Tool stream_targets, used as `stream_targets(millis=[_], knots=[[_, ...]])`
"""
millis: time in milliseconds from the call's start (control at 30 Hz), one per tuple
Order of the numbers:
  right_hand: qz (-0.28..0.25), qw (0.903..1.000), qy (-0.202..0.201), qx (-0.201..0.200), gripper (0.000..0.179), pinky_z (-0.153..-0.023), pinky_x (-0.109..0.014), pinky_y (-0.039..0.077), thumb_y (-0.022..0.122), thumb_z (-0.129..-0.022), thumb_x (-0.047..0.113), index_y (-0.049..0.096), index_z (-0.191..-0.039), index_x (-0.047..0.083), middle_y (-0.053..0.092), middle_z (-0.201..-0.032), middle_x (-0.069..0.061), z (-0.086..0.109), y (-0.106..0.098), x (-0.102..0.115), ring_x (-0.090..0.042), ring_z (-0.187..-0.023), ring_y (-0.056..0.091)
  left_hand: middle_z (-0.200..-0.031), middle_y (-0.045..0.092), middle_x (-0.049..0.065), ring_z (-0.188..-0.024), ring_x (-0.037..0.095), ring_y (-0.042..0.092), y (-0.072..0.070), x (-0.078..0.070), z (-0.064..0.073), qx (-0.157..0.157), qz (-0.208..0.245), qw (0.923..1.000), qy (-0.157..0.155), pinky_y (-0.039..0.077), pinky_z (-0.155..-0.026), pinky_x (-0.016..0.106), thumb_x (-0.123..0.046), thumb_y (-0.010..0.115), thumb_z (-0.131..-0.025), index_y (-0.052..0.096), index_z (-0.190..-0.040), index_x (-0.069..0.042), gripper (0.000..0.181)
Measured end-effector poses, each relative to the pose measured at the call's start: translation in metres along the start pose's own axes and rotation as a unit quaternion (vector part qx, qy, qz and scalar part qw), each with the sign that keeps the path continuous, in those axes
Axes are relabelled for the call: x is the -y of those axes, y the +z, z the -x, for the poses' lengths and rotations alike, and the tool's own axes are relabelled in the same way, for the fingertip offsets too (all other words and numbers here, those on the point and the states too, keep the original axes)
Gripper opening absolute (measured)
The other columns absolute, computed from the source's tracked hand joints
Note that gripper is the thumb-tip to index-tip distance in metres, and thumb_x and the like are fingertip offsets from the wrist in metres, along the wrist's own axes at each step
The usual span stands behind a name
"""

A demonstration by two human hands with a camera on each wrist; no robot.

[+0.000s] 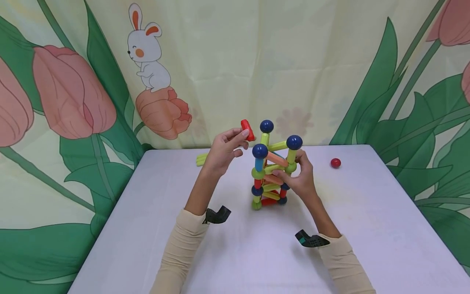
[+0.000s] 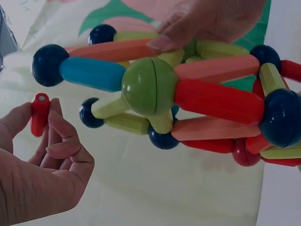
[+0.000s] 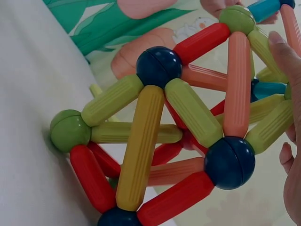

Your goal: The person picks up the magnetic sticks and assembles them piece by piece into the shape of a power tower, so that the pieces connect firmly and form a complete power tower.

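A tower of magnetic sticks and balls (image 1: 271, 187) stands on the table, built from red, blue, orange, yellow and green sticks joined by dark blue, green and red balls. My left hand (image 1: 223, 152) pinches a short red magnetic stick (image 1: 247, 130) between thumb and fingers, just left of the tower's top; in the left wrist view the red stick (image 2: 40, 114) shows a round metal end. My right hand (image 1: 302, 176) grips the tower's right side near its upper part, thumb in front, the other fingers partly hidden behind. The lower tower (image 3: 136, 146) fills the right wrist view.
A loose red ball (image 1: 335, 163) lies on the table right of the tower. Several yellow-green sticks (image 1: 201, 159) lie at the back edge, behind the left forearm. A printed curtain (image 1: 227, 73) with tulips and a rabbit hangs behind the white table (image 1: 154, 228).
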State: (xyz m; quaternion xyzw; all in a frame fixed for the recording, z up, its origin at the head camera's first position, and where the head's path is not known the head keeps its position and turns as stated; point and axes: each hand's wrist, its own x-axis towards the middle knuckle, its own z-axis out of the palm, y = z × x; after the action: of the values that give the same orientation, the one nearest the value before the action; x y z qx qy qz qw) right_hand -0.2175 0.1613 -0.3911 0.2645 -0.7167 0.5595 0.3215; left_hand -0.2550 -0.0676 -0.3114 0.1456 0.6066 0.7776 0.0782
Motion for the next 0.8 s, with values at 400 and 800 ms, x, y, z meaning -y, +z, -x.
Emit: stream_targets(millis=[400, 800], knots=[[0.002, 0.9999, 0.010, 0.001, 0.054, -0.078, -0.019, 0.038, 0.083, -0.077, 0.014, 0.045, -0.104, -0.013, 0.050, -0.089, -0.008, 0.000, -0.001, 0.000, -0.002, -0.088, 0.047, -0.075, 0.058, 0.001, -0.074, 0.014, 0.052, 0.018, -0.007, -0.002, 0.015, -0.080, 0.9964, -0.022, 0.044, -0.061, 0.023, -0.028, 0.061, -0.097, 0.067, -0.103, 0.000, 0.029], [0.006, 0.9999, 0.009, 0.003, 0.052, -0.077, -0.019, 0.037, 0.083, -0.073, 0.003, 0.045, -0.104, -0.013, 0.050, -0.089, -0.007, 0.001, 0.000, 0.002, -0.002, -0.087, 0.047, -0.061, 0.053, 0.000, -0.051, 0.013, 0.038, 0.024, -0.008, -0.013, 0.023, -0.130, 0.9881, -0.080, 0.030, -0.052, 0.024, -0.035, 0.064, -0.094, 0.071, -0.101, 0.001, 0.038]])
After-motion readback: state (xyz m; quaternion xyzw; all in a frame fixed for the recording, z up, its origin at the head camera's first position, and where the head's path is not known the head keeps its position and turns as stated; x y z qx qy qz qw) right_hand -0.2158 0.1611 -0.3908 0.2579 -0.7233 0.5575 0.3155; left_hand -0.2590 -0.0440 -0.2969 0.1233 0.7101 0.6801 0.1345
